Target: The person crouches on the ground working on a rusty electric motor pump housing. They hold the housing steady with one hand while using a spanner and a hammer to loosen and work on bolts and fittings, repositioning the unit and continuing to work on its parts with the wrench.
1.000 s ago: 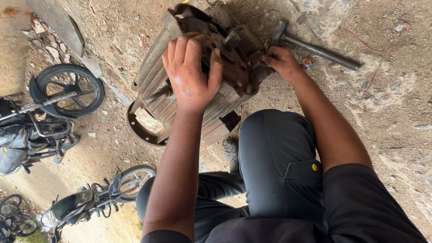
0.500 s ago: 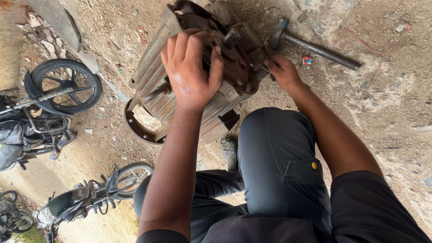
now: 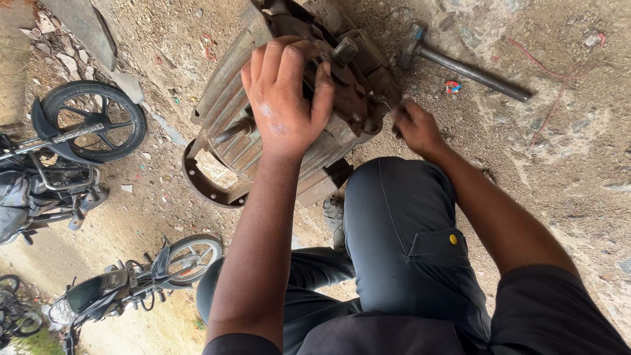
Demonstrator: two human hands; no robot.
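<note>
A rusty, finned electric motor [image 3: 230, 118] lies on its side on the dirt, its shaft [image 3: 344, 49] pointing up. My left hand [image 3: 286, 98] is pressed on top of it, fingers spread and curled over the end housing, thumb beside the shaft. My right hand [image 3: 414, 128] hovers at the motor's right side, just above my knee [image 3: 388, 190]. Its fingers are pinched shut on what looks like a small thin metal piece, too small to identify.
A hammer with a metal handle [image 3: 470, 69] lies on the ground behind the motor. Two parked motorcycles [image 3: 72, 141] [image 3: 131, 283] stand at the left. A small red scrap [image 3: 453, 87] and stones litter the dirt. My legs in dark trousers fill the lower middle.
My right hand has drawn back from the motor's end near the hammer head toward my knee. My left hand has stayed on the motor. The view has shifted slightly.
</note>
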